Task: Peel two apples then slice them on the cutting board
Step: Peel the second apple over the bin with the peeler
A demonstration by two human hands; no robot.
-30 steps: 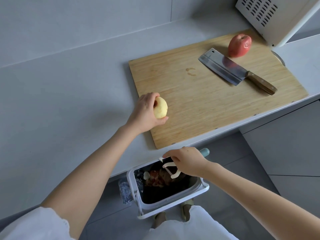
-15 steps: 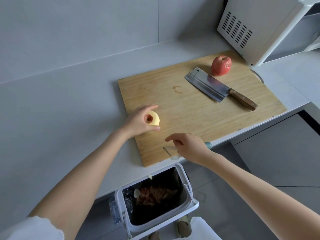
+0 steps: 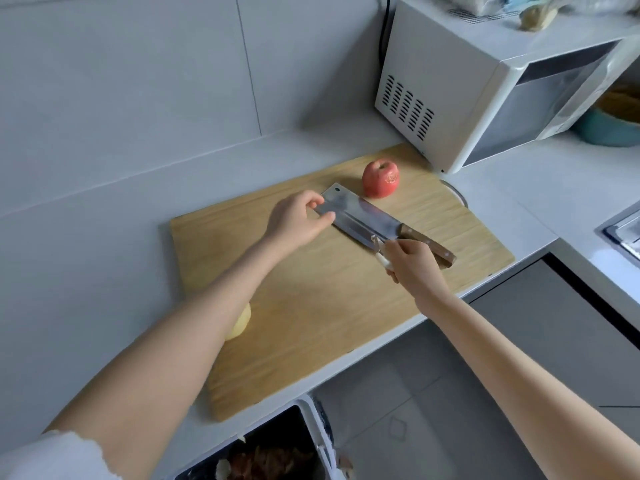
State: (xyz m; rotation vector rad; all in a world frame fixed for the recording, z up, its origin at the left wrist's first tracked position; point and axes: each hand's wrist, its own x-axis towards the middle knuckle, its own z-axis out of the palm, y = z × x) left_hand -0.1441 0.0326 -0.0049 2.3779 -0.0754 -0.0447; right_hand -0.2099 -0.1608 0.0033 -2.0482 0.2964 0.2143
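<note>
Risk: the left hand [image 3: 298, 220] pinched the cleaver [image 3: 363, 220] by its bare blade mid cutting board [image 3: 329, 306], where a slip could cut; the right hand [image 3: 415, 268] gripped the peeler [image 3: 381, 252]. The peeled apple [image 3: 242, 323] lay at its near-left edge, the red apple [image 3: 381, 178] far side.

Peeled apple [image 3: 241, 323] half behind forearm [image 3: 207, 306]

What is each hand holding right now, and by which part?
Left hand pinches the cleaver by the blade's far end; right hand grips the peeler by its handle.
</note>
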